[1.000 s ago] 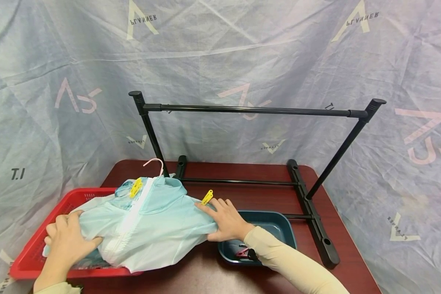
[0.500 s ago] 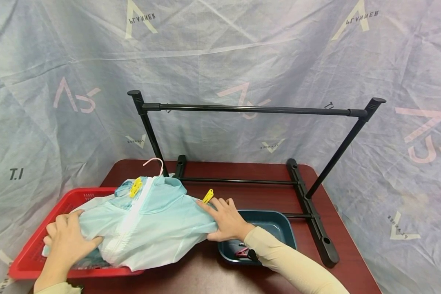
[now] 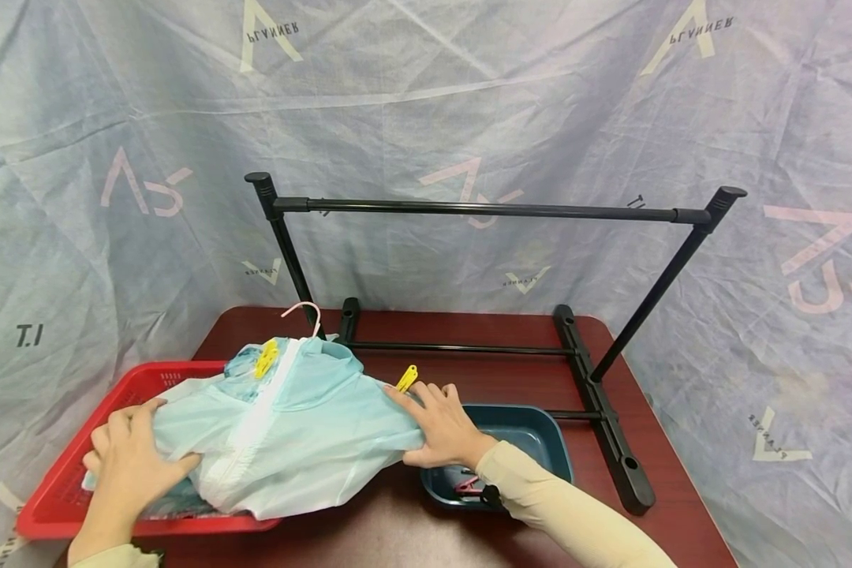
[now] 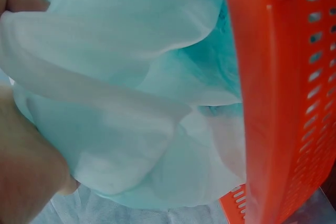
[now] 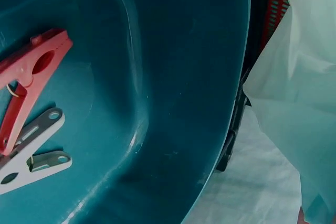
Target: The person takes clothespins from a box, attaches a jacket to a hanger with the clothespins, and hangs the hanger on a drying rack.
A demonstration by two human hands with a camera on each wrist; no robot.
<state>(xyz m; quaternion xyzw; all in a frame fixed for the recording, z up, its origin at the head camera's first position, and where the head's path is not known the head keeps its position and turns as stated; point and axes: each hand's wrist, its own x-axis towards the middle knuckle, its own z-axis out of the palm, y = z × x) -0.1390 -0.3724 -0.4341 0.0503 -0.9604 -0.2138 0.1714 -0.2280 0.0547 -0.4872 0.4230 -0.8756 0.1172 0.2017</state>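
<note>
Grey cloth (image 3: 426, 118) is hanging behind a reddish tabletop (image 3: 454, 379), where the left hand (image 3: 126, 461) and right hand (image 3: 442, 430), partly curled, are pinching opposite sides of a pale blue jacket (image 3: 319, 422) partly over a red basket (image 3: 53, 483).

Grey backdrop (image 3: 397, 79) behind reddish-brown table (image 3: 461, 377)

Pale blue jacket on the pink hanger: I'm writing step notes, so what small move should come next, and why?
Probably lift the jacket toward the rack's top bar: left hand and right hand hold its sides, and the pink hanger hook is off that bar.
</note>
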